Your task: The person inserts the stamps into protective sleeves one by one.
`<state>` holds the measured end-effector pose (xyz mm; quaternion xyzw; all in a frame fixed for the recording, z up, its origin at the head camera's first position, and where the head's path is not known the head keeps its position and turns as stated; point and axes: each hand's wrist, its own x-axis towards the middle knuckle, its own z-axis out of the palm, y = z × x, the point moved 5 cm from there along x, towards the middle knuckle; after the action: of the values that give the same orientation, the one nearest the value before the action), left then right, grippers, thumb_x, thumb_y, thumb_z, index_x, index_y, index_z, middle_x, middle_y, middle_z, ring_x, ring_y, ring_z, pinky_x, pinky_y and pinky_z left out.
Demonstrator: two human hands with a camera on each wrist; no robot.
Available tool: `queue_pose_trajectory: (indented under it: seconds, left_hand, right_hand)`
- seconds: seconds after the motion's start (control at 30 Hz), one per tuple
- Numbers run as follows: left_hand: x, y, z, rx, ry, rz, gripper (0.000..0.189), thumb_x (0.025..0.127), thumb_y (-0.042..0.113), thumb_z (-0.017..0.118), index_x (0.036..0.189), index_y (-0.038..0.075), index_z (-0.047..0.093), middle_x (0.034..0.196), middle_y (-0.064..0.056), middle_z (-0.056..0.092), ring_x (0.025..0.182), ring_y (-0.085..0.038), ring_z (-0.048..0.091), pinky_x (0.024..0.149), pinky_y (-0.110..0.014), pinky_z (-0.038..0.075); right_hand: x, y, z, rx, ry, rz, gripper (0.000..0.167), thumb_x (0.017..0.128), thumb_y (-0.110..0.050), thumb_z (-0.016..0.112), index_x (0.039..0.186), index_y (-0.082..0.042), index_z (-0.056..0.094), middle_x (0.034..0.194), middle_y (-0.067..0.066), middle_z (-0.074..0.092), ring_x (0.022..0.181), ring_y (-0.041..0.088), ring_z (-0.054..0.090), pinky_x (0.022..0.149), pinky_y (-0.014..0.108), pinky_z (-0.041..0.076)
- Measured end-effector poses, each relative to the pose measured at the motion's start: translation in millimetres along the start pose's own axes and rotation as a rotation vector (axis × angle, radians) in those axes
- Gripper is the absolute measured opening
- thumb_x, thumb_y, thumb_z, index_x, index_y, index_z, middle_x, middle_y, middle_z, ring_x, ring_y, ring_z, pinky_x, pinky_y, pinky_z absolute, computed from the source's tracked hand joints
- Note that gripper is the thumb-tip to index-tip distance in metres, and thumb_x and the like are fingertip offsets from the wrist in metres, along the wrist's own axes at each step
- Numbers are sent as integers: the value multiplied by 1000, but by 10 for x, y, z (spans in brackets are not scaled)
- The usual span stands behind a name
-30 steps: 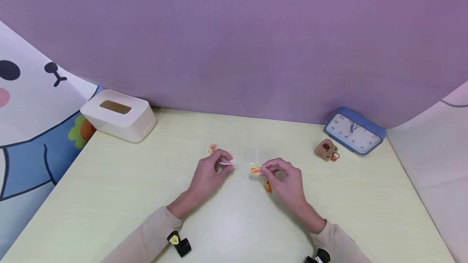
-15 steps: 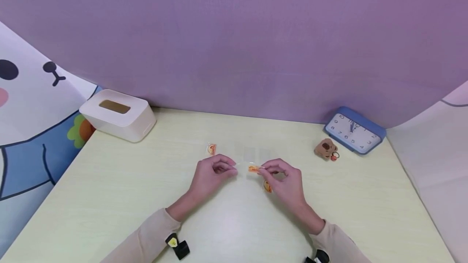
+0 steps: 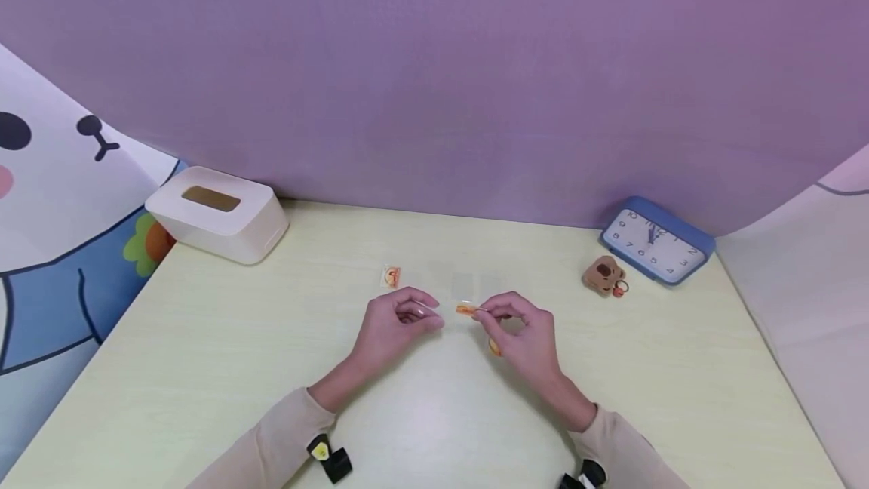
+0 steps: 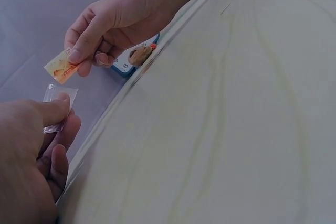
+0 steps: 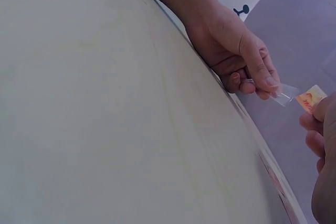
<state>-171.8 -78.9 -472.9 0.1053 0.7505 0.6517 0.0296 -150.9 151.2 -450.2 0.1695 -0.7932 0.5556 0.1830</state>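
My left hand (image 3: 397,323) pinches a small clear plastic bag (image 4: 51,95) between thumb and fingers. Facing it, my right hand (image 3: 526,334) pinches a small yellow-and-orange printed card (image 4: 62,67) by one end. In the right wrist view the card (image 5: 308,97) is right at the end of the clear bag (image 5: 286,95). Behind the left hand lies a clear packet with an orange print (image 3: 391,277). A round orange-printed piece (image 3: 495,347) is partly hidden by the right hand. Beyond the hands, flat clear bags (image 3: 463,287) lie on the table.
At the back left of the table (image 3: 271,368) stands a white tissue box (image 3: 224,213). A blue clock (image 3: 655,241) leans at the back right, with a brown bear-head charm (image 3: 603,276) in front of it. A purple backdrop (image 3: 434,96) rises behind the table.
My right hand has shifted slightly left with the card, which is now tilted more edge-on. The left hand has moved slightly right and nearer to it, still pinching the clear bag.
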Motion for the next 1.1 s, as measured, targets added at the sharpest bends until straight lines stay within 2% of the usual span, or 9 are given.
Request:
queue_pose_trajectory:
  seconds: [0.57,0.87,1.0,1.1]
  left_hand:
    - [-11,-24,2,3,-5,-14,25,90,8,93,110,-1,80,89,-10,83,78,-15,77,75,-25,63]
    - [-15,-27,8,-32,-16,-41,25,91,6,92,112,0,79,88,-8,83,77,-15,77,74,-26,63]
    - [-11,-20,9,-35,-13,-27,26,90,5,92,111,-1,78,88,-9,83,76,-15,76,73,-25,63]
    - [-9,-10,6,-20,-9,0,26,90,4,92,110,-2,77,89,-9,83,76,-14,74,72,-24,61]
  right_hand:
    - [7,-15,13,-14,-8,-28,21,88,9,88,95,-8,80,86,1,80,74,8,73,75,19,57]
    - [12,-19,23,14,-42,-61,10,93,4,86,96,-3,79,86,4,80,76,10,70,73,21,58]
    - [10,-11,44,25,-59,-74,15,91,9,86,96,-3,79,85,6,80,74,11,70,70,20,58]
    - [6,6,56,17,-82,-45,19,90,10,86,98,-6,80,85,5,80,72,9,69,66,20,58]
